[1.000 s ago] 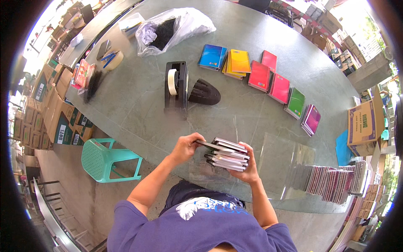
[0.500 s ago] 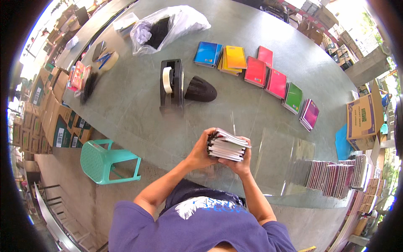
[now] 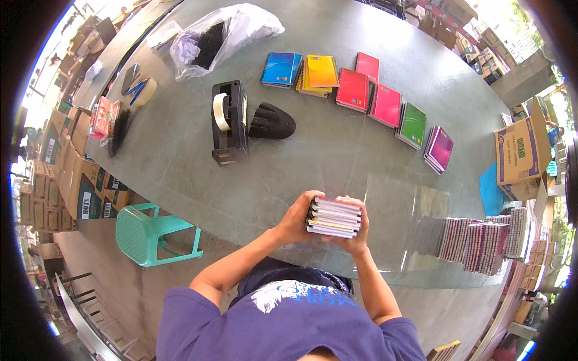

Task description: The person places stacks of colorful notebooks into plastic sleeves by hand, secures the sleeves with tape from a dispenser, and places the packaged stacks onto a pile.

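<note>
A small stack of spiral notebooks (image 3: 335,216) is held up in front of my chest, over the near edge of the grey table (image 3: 313,144). My left hand (image 3: 297,218) grips the stack's left end. Around its right and lower side wraps my right hand (image 3: 356,236). Clear plastic bags (image 3: 415,216) lie flat on the table just right of my hands. A row of upright spiral notebooks (image 3: 475,243) stands at the near right.
Coloured notebooks (image 3: 361,90) lie in a row across the far side. A black tape dispenser (image 3: 230,123) and a black brush-like object (image 3: 272,121) sit mid-table. A plastic bag (image 3: 217,33), a cardboard box (image 3: 521,150) and a green plastic stool (image 3: 153,231) are around.
My left hand, first picking at the stack's top, closed on its left end. The stack rose off the table and now sits squared between both hands.
</note>
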Demonstrator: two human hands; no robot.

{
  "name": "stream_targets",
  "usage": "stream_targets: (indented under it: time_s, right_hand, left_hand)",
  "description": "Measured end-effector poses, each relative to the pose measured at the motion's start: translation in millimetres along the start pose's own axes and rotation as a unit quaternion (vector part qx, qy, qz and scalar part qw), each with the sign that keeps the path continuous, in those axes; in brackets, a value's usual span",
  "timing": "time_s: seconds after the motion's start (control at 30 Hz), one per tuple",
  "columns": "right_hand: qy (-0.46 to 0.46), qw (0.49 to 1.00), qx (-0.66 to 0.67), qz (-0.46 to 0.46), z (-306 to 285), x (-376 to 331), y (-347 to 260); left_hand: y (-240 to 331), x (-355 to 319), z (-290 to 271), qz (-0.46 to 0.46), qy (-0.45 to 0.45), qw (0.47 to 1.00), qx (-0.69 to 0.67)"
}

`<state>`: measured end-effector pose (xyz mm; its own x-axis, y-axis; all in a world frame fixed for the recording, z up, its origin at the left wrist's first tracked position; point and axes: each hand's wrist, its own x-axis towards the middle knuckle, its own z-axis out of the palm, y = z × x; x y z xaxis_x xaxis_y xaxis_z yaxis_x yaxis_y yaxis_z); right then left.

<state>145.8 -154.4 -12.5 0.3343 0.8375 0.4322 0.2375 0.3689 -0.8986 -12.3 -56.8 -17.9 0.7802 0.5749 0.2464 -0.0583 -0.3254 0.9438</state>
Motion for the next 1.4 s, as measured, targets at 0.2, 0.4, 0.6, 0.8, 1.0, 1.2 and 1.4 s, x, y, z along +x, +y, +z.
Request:
stream_targets:
  time_s: [0.2,0.4,0.6,0.8,1.0,1.2,1.4]
  right_hand:
    - [0.01,0.996,0.019,0.086,11,-4,5]
    - [0.013,0.997,0.029,0.073,4,-10,16]
    - [0.029,0.999,0.012,0.01,6,-15,26]
    - [-0.003,1.0,-0.004,0.021,0,-13,19]
    - [-0.028,0.999,0.006,0.031,-4,-11,21]
    - [0.024,0.989,-0.145,0.018,-13,-7,-4]
    - [0.147,0.961,-0.231,-0.044,-3,-28,-16]
  left_hand:
    - [-10,4,0,-0.019,0.0,1.0,0.014]
    - [-23,10,5,0.008,-0.003,1.0,0.029]
    - [-15,8,13,0.023,0.008,1.0,0.009]
    - [-26,4,12,0.022,0.004,1.0,-0.01]
    - [-4,15,-20,-0.025,-0.09,0.995,0.02]
    - [74,83,-54,0.02,-0.191,0.973,0.131]
    - [89,113,-13,-0.022,-0.337,0.911,0.237]
